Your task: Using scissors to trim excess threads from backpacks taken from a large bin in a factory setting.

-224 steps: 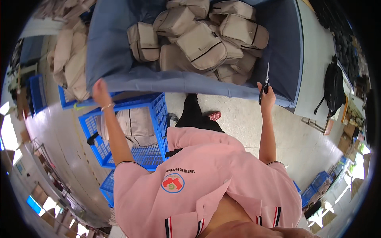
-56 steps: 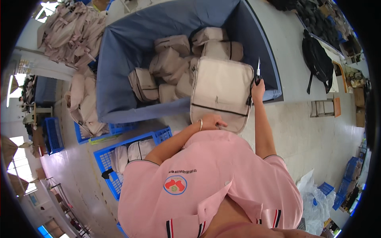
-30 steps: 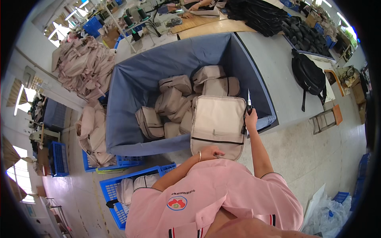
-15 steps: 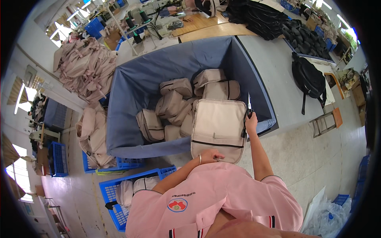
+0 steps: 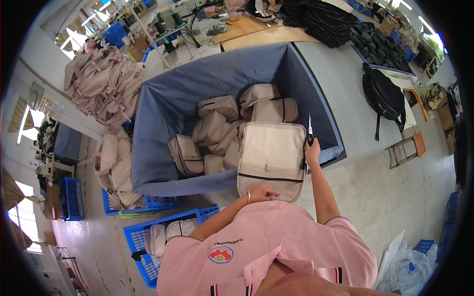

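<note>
A beige bag (image 5: 272, 148) with a dark zipper line across its lower part stands in front of me, leaning over the bin's near edge. At its near end, close to my shirt, my left hand (image 5: 261, 193) is closed on the bag's edge. My right hand (image 5: 312, 152) grips a pair of scissors (image 5: 310, 140) by the black handles, blades pointing up and away beside the bag's right side. Behind it, several similar beige bags (image 5: 216, 129) lie heaped in the large blue fabric-lined bin (image 5: 163, 118).
Blue crates (image 5: 139, 261) with beige bags stand on the floor at left. Beyond them rises a pile of pale pink-beige pieces (image 5: 106, 84). A black backpack (image 5: 384, 98) lies on the grey table (image 5: 321, 69) at right, near a stool (image 5: 406, 149).
</note>
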{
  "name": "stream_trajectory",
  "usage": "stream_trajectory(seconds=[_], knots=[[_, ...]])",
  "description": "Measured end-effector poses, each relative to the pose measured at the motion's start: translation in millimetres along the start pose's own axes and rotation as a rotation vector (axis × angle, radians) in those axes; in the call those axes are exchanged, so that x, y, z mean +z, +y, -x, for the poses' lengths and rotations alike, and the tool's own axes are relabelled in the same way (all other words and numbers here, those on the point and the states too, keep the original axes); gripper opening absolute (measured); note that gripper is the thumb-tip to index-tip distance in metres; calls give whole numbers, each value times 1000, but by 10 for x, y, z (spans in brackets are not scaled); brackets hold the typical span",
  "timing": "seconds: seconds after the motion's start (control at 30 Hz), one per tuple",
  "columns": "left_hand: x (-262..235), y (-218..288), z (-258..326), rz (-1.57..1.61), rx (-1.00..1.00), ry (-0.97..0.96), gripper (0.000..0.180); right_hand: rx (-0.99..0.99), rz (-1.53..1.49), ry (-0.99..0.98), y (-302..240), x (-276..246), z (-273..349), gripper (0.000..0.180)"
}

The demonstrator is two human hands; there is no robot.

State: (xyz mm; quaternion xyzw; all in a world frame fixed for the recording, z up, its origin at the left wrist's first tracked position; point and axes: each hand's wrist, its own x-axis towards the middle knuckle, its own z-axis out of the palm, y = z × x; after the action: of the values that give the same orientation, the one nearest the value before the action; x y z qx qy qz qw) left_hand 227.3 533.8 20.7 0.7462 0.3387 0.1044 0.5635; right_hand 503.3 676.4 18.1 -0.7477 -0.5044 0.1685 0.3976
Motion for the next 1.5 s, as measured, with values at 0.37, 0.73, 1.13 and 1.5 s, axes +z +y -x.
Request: stream_trajectory(seconds=[0.37,0.73,1.13,1.5], knots=[[-3,101,83,-68,124,59,52,18,-39,-57,-208,-135,-82,18],[-522,809,438,-311,199,639,38,-168,-429,299,-715,-947,-211,12],[155,68,190,668,-368,1341,37,227,-572,318,-51,-1267,1047,11],[558,283,810,1020,-579,350,36,212,-237,170,-215,-1474,1490,15]])
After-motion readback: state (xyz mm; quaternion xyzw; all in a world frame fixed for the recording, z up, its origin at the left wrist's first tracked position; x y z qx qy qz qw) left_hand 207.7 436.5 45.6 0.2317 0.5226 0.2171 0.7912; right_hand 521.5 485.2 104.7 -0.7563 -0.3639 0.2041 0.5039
